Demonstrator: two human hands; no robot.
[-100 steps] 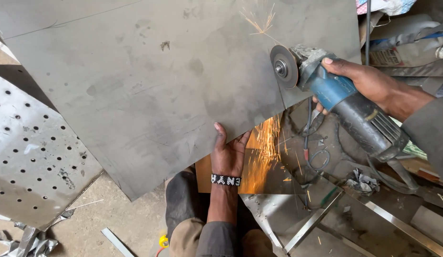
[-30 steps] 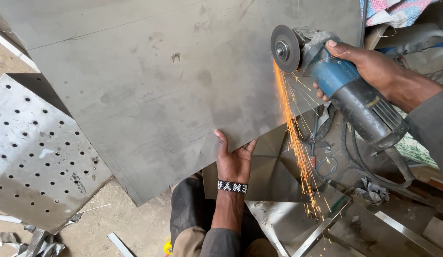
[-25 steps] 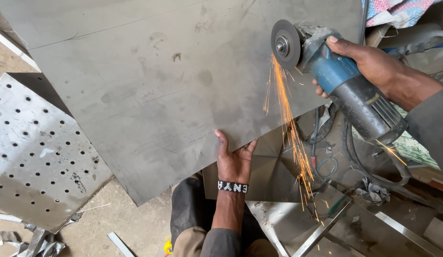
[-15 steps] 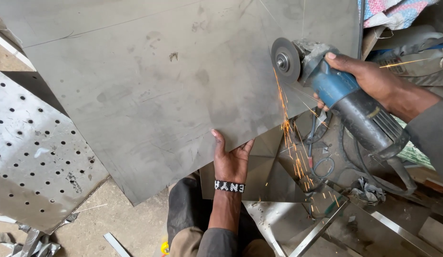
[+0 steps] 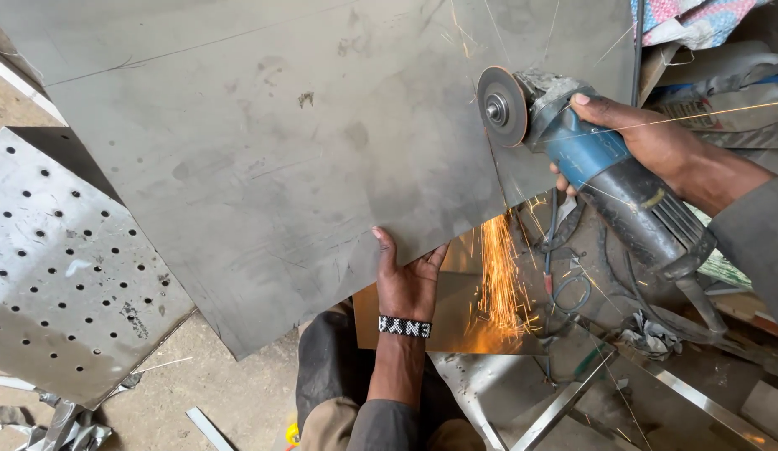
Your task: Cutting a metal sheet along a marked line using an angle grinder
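A large grey steel sheet (image 5: 264, 150) fills the upper middle of the view. My left hand (image 5: 407, 280) grips its lower edge, thumb on top, a beaded band on the wrist. My right hand (image 5: 648, 142) holds a blue angle grinder (image 5: 589, 163) by its body. The grinder's disc (image 5: 502, 106) bites into the sheet near its right side, with a cut line running down from it. Orange sparks (image 5: 499, 280) fall below the sheet's edge.
A perforated metal plate (image 5: 63, 276) lies at the left on the ground. Metal offcuts (image 5: 55, 422) lie at bottom left. Steel bars (image 5: 564, 401), cables (image 5: 564, 284) and scrap crowd the lower right. Patterned cloth (image 5: 698, 21) sits at top right.
The grinder disc has moved up along the cut in the sheet. The sparks now fall lower under the edge. My left hand keeps its grip on the sheet.
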